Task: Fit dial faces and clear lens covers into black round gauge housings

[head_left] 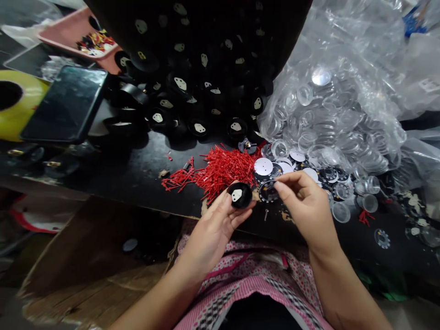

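My left hand [222, 213] is closed around a round black case [244, 196], its face turned up with a small white plate inside. Just to the right, my right hand [305, 206] pinches a dark watch dial [268, 191] with marks around its rim by the edge. The dial is close beside the case, tilted. Behind both hands lies a heap of thin red watch hands or pins [228, 167]; their exact kind is hard to tell. White-backed dials [263, 167] lie just beyond my right fingers.
Many black cases with white plates [199, 128] fill the back. Transparent round covers [323, 128] spill from a plastic bag [360, 55] at right. A phone [67, 104] leans by yellow tape [25, 101]; a pink bin [74, 32] stands behind. A cardboard box [85, 275] sits below the table edge.
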Demonstrator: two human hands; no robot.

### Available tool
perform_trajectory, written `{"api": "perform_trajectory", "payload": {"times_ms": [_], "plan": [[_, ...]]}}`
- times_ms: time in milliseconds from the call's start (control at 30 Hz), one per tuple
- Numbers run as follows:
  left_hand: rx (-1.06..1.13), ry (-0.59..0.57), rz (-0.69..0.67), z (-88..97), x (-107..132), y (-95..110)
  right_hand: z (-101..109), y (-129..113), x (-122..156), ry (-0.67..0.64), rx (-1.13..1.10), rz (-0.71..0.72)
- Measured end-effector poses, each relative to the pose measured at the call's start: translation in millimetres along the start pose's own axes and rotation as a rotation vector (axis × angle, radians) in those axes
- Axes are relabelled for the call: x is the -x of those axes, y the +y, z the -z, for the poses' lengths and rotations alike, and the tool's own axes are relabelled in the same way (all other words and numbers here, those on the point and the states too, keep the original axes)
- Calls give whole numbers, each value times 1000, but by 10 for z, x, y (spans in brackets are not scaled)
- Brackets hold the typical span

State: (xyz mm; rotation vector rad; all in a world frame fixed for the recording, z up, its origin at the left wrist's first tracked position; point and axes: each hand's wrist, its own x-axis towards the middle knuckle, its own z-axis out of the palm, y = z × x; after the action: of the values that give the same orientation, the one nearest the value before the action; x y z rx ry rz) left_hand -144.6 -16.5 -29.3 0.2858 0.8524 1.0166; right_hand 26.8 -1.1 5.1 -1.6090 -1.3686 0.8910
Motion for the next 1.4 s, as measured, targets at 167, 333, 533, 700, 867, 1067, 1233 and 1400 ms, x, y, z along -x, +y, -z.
{"api": "perform_trajectory", "payload": {"times_ms": [167,333,533,700,867,1067,1233,1400], "plan": [[-95,3,-67,-37,40,-70,-199,-163,82,-179,42,0],[-179,-41,-83,31,53,-104,-200,-120,35,-259,-54,-185],[-194,-69,-64,65,16,-108,-172,-98,60,-260,-145,-237],[-202,-84,-46,80,-2,-129,-170,-30,72,-262,-89,-246],[-214,-87,-39,83,12,-148,-122,17,37,-300,-11,-217],[-158,-52,17,14,27,-103,-109,59,23,-303,-105,-227],[-79,-3,84,-22,32,-46,6,83,13,-219,-217,-183],[-94,6,90,-32,29,-40,28,-7,44,-220,-78,-119]]}}
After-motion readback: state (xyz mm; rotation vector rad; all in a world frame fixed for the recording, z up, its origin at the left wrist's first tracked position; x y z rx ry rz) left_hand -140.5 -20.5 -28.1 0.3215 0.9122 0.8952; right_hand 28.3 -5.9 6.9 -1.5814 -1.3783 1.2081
